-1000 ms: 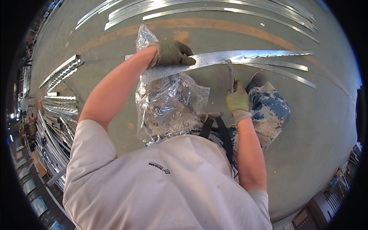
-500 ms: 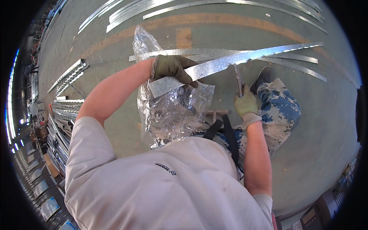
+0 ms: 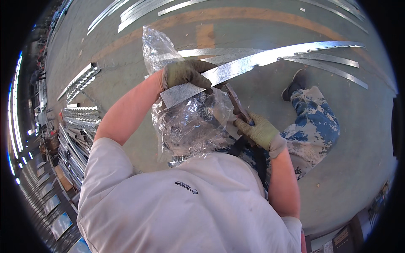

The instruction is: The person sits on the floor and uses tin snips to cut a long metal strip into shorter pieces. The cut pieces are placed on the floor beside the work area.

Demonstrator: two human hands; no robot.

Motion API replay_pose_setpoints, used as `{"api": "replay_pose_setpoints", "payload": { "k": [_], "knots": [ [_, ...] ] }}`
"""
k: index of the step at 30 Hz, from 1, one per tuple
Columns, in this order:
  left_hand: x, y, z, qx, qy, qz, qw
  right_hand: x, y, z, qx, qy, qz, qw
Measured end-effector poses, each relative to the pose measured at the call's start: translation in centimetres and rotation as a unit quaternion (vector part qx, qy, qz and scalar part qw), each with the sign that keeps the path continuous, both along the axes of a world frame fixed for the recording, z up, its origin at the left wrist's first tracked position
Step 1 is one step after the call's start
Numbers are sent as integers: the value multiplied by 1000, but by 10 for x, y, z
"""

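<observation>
My left hand [image 3: 186,75], in a dark green work glove, is closed round the near end of a long shiny sheet-metal strip [image 3: 244,65]. The strip slants up to the right, and small cuts or tabs show along its lower edge. In my right hand [image 3: 259,130], gloved in a lighter green, is a metal hand tool [image 3: 237,103] that looks like tin snips. Its tip points up at the strip, close to my left fingers; whether it touches cannot be made out. Crumpled clear plastic film [image 3: 190,124] lies over my lap, below the strip.
More flat metal strips [image 3: 327,69] lie on the green floor under the held one, and others [image 3: 143,12] lie farther off. Perforated metal profiles [image 3: 80,82] and stacked lengths [image 3: 76,147] are at the left. My camouflage-trousered leg [image 3: 314,111] stretches out at the right.
My right hand has moved left and down with the tool, from the middle of the strip's lower edge toward my left hand. The strip's far end has shifted slightly up and right.
</observation>
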State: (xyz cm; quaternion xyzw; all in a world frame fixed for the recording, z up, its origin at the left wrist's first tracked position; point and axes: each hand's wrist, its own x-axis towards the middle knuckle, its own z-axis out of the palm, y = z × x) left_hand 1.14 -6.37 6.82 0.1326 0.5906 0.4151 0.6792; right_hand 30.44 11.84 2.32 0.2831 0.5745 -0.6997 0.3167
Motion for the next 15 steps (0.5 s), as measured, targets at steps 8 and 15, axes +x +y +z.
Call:
{"api": "replay_pose_setpoints", "payload": {
  "k": [8,15],
  "knots": [
    [4,-2,3,-34,-15,43,998,-3,-9,-13,53,77,14,996],
    [-2,-5,-7,-16,-23,32,999,-6,-11,-11,19,93,6,995]
  ]
}}
